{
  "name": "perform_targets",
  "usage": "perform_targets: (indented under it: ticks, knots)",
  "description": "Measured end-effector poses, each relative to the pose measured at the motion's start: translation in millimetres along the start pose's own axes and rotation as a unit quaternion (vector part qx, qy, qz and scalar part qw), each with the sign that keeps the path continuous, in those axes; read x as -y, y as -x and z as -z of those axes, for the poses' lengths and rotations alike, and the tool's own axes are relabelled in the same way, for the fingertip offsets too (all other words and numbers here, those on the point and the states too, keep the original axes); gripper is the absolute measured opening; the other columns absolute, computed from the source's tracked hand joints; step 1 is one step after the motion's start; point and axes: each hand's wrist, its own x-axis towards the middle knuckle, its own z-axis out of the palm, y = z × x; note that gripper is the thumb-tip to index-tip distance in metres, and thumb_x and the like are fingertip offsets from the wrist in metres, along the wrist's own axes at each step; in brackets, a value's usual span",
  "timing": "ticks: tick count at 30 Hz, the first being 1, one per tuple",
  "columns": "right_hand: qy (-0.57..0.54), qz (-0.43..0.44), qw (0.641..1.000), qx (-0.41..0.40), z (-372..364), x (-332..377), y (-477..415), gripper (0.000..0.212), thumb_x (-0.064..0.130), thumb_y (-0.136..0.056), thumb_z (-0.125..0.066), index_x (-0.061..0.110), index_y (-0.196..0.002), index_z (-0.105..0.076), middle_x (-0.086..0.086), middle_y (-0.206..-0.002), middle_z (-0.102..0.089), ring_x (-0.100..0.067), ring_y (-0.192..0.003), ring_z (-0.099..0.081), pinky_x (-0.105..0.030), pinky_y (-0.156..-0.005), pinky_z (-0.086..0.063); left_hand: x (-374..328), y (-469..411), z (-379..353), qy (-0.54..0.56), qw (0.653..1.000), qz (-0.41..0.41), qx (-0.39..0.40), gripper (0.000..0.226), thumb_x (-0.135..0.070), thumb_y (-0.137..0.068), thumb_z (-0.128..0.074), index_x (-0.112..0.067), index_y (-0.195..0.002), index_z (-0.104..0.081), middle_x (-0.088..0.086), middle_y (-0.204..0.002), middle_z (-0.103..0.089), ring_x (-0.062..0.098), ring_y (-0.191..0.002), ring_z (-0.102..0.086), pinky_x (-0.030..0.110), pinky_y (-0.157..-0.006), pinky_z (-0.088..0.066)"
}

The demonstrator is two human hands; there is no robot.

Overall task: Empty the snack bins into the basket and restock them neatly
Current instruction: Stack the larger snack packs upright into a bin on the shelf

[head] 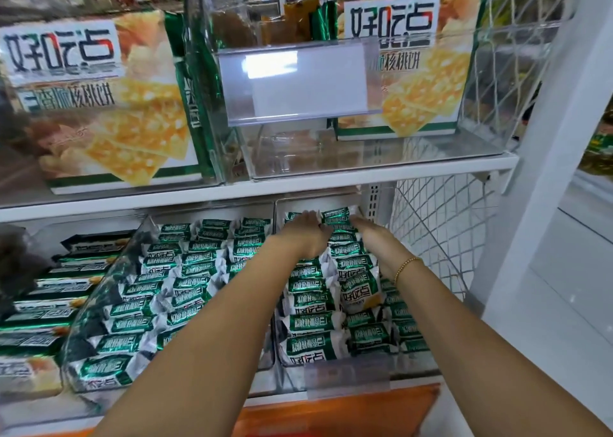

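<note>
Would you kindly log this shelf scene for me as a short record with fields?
Place: right bin, lower shelf
Contents: green packets in rows, nearly full
Left hand: on the back-row packets
Right hand: on the back-row packets, bracelet on wrist
Hold: cannot tell whether either hand grips a packet
Upper bin: holds a box at its right side

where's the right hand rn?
Head view, right of centre: the right hand is deep in the lower shelf's right clear bin, at the rearmost green packets, close beside the left hand and just left of the wire mesh panel.
</note>
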Motion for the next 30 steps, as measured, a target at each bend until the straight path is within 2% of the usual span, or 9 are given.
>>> perform_targets:
  ticks: [4, 7, 10, 13, 16, 19, 22, 25, 30]
  knots:
    - [-0.018, -0.004, 0.998, 0.057, 0.2, 1.6, -5.4, 0.063, 0.054, -0.098, -0.038, 0.026, -0.152, -0.023, -0.003, -0.155, -0.030, -0.029, -0.141, -0.030, -0.044, -0.115, -0.025, -6.7, 4.8, 0.8, -0.085, 0.996, 0.002, 0.032, 0.047, -0.030, -0.105, -0.020, -0.016, -0.151, -0.019, 0.016, -0.159, -0.006, 0.035, -0.146, -0.009, 0.051, -0.117, -0.017]
    - [0.007, -0.012, 0.997, 0.073, 3.3, 5.0, -1.8, 0.066, 0.055, -0.098, -0.038, 0.026, -0.153, -0.018, -0.004, -0.158, -0.024, -0.030, -0.143, -0.026, -0.050, -0.117, -0.022, -8.7, 7.2, 2.8, -0.055, 0.998, 0.019, 0.040, 0.052, -0.037, -0.105, -0.019, -0.019, -0.153, -0.008, 0.010, -0.160, 0.003, 0.030, -0.147, 0.001, 0.050, -0.119, -0.008]
    - [0.114, 0.039, 0.991, 0.050, 12.5, 8.7, 12.1, 0.073, 0.058, -0.096, -0.039, 0.019, -0.154, -0.016, -0.008, -0.157, -0.026, -0.027, -0.138, -0.035, -0.044, -0.114, -0.029, -11.1, 21.5, 5.4, -0.053, 0.998, 0.004, 0.039, 0.052, -0.034, -0.105, -0.021, -0.009, -0.151, -0.020, 0.018, -0.159, -0.006, 0.034, -0.146, -0.009, 0.048, -0.118, -0.014]
    - [0.298, 0.175, 0.938, 0.040, 26.7, 7.0, 42.2, 0.081, 0.052, -0.090, -0.056, 0.023, -0.153, -0.015, -0.002, -0.155, -0.029, -0.015, -0.118, -0.051, -0.033, -0.106, -0.036, -14.2, 55.5, 7.6, -0.060, 0.997, -0.040, 0.003, 0.050, -0.031, -0.105, -0.027, -0.001, -0.145, -0.029, 0.022, -0.154, -0.020, 0.034, -0.140, -0.026, 0.041, -0.113, -0.024]
    - [0.407, 0.215, 0.882, 0.102, 31.5, -11.6, 62.6, 0.108, 0.045, -0.078, -0.075, 0.033, -0.153, 0.001, 0.003, -0.161, 0.007, -0.018, -0.148, -0.004, -0.040, -0.119, -0.018, -9.1, 96.1, -1.6, -0.024, 0.994, -0.105, 0.007, 0.071, -0.049, -0.099, -0.035, -0.009, -0.153, -0.012, 0.008, -0.161, -0.004, 0.022, -0.147, -0.012, 0.031, -0.115, -0.014]
    - [0.480, 0.211, 0.845, 0.106, 24.8, -32.3, 66.8, 0.112, 0.028, -0.082, -0.076, 0.039, -0.150, 0.012, 0.005, -0.158, 0.022, -0.023, -0.146, 0.018, -0.044, -0.117, -0.018, 1.0, 122.8, -22.1, -0.028, 0.988, -0.140, 0.062, 0.097, -0.063, -0.084, -0.052, -0.019, -0.154, -0.002, -0.005, -0.161, 0.006, 0.012, -0.147, -0.004, 0.029, -0.117, -0.010]
    - [0.532, 0.222, 0.814, 0.074, 15.1, -37.0, 68.7, 0.111, -0.009, -0.084, -0.060, 0.042, -0.149, 0.013, 0.002, -0.158, 0.024, -0.031, -0.147, 0.013, -0.040, -0.107, -0.036, 7.1, 130.2, -36.3, -0.063, 0.982, -0.167, 0.056, 0.101, -0.059, -0.082, -0.059, -0.023, -0.153, 0.004, -0.008, -0.160, 0.009, 0.011, -0.147, 0.000, 0.031, -0.120, -0.012]
    - [0.539, 0.223, 0.811, 0.051, 6.1, -34.6, 70.4, 0.113, -0.024, -0.077, -0.046, 0.042, -0.150, 0.009, 0.000, -0.158, 0.023, -0.037, -0.146, 0.008, -0.034, -0.093, -0.048, 5.1, 133.6, -41.9, -0.110, 0.981, -0.158, 0.030, 0.099, -0.060, -0.086, -0.053, -0.021, -0.152, 0.010, -0.004, -0.160, 0.009, 0.015, -0.148, -0.004, 0.031, -0.117, -0.015]
    - [0.517, 0.221, 0.826, 0.026, -2.3, -38.1, 69.5, 0.091, 0.008, -0.091, -0.062, 0.044, -0.151, -0.002, -0.001, -0.160, 0.017, -0.041, -0.146, -0.007, -0.044, -0.107, -0.037, -3.5, 134.0, -58.5, -0.144, 0.985, -0.092, 0.024, 0.097, -0.064, -0.092, -0.035, -0.006, -0.148, 0.018, 0.009, -0.159, 0.015, 0.024, -0.147, 0.008, 0.035, -0.120, -0.001]
